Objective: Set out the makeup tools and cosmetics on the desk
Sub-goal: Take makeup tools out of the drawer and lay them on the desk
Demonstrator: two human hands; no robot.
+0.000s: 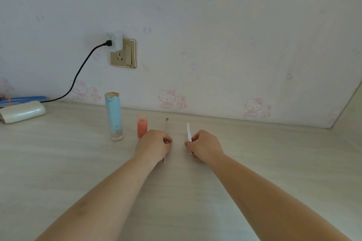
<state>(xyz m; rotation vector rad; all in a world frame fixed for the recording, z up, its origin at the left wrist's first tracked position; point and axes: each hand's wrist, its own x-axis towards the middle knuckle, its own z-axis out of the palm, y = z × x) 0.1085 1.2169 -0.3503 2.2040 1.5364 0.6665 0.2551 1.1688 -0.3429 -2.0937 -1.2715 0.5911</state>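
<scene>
Already, just left of my left hand [154, 146], the tall blue bottle [114, 116] and small pink bottle [142, 126] stand upright on the bench [58, 162]. That hand pinches a thin brush [166, 126]; my right hand [205, 146] pinches a white pen-like stick [189, 132], both pointing away, probably lining up a row.

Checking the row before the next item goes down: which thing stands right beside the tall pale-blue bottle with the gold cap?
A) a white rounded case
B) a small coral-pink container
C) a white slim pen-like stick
B: the small coral-pink container stands just right of the tall pale-blue bottle, ahead of the left hand.
</scene>
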